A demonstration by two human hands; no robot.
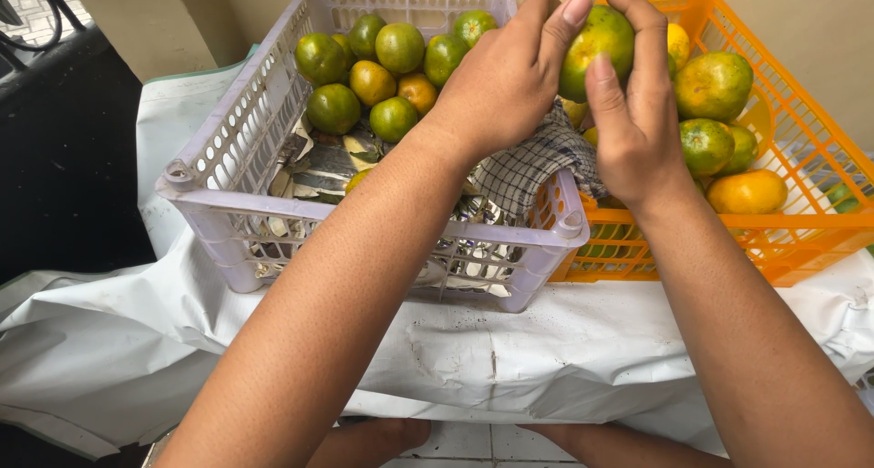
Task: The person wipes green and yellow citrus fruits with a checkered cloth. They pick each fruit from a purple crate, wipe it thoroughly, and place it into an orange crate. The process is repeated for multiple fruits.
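Head camera, single view: worn by the person, angled down and forward, close over both hands [564,95] and the crates [228,158] beyond.

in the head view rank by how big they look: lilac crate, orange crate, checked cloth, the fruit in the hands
1. lilac crate, though it sits nearer the camera
2. orange crate, partly cut off and hidden, so its rank against the first is unsure
3. checked cloth
4. green-yellow citrus fruit, held by left hand and right hand
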